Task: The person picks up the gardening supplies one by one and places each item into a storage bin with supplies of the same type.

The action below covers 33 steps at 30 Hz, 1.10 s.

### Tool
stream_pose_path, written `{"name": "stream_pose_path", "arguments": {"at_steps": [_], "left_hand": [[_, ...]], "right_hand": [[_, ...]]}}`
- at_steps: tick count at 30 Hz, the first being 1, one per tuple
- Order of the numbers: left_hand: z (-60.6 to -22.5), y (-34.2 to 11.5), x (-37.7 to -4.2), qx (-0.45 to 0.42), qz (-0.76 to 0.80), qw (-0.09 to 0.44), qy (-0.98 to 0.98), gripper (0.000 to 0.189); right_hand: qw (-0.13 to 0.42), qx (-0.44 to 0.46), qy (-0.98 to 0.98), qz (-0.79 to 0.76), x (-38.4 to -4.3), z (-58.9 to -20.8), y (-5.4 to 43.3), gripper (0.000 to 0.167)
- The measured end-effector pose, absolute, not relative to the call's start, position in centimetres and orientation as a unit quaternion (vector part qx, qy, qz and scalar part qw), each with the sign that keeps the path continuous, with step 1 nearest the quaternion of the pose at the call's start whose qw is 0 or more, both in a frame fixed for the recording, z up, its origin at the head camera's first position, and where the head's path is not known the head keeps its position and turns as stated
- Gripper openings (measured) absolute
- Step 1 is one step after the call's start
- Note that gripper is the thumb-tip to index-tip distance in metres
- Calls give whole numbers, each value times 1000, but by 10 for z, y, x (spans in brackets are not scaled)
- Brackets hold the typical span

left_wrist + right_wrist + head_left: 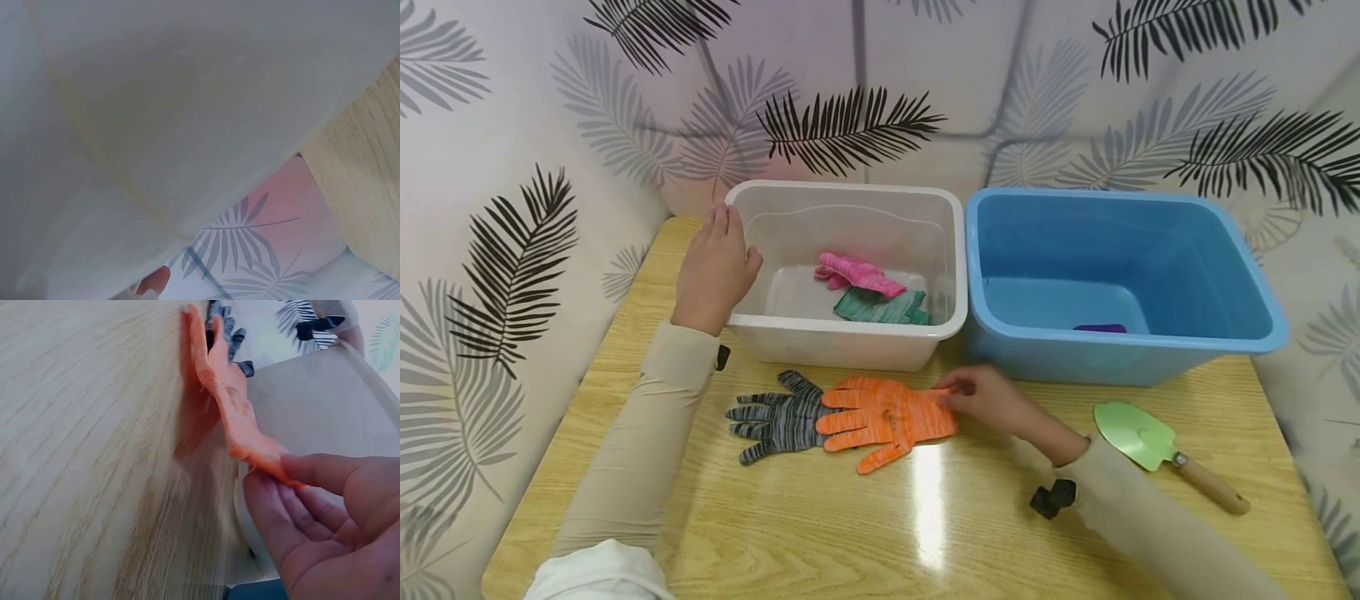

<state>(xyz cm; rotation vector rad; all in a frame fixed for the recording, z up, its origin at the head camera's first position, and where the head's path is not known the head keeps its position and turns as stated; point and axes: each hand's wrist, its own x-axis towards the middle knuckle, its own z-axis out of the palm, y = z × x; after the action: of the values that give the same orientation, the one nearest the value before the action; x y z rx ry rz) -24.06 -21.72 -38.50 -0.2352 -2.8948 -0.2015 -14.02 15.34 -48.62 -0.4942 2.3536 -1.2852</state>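
My right hand (988,402) pinches the cuff of an orange knit glove (887,417) between thumb and fingers. In the right wrist view the cuff is lifted off the wood and the glove's fingers slant away. Under the orange glove's fingertips lies a grey-and-black striped glove (782,417), partly covered. My left hand (713,271) holds the left rim of a white bin (842,328), its thumb over the inner side. Inside that bin lie a pink glove (861,273) and a green knit piece (880,306). Only a fingertip (154,280) of the left hand shows in the left wrist view.
To the right of the white bin stands a blue bin (1120,340) with a small purple thing (1101,328) in it. A green hand trowel (1138,435) with a wooden handle lies on the wooden table (820,533) at right. Leaf-patterned cloth hangs behind.
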Motion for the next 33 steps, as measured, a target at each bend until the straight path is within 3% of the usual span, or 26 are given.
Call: {"name": "stream_pose_path", "arguments": {"at_steps": [10, 33], "left_hand": [[-383, -218, -241, -74, -71, 95, -990, 59], [-386, -218, -243, -82, -67, 111, -988, 59]], "right_hand": [[280, -139, 784, -536, -135, -475, 155, 28], [292, -158, 748, -574, -126, -445, 152, 29]]}}
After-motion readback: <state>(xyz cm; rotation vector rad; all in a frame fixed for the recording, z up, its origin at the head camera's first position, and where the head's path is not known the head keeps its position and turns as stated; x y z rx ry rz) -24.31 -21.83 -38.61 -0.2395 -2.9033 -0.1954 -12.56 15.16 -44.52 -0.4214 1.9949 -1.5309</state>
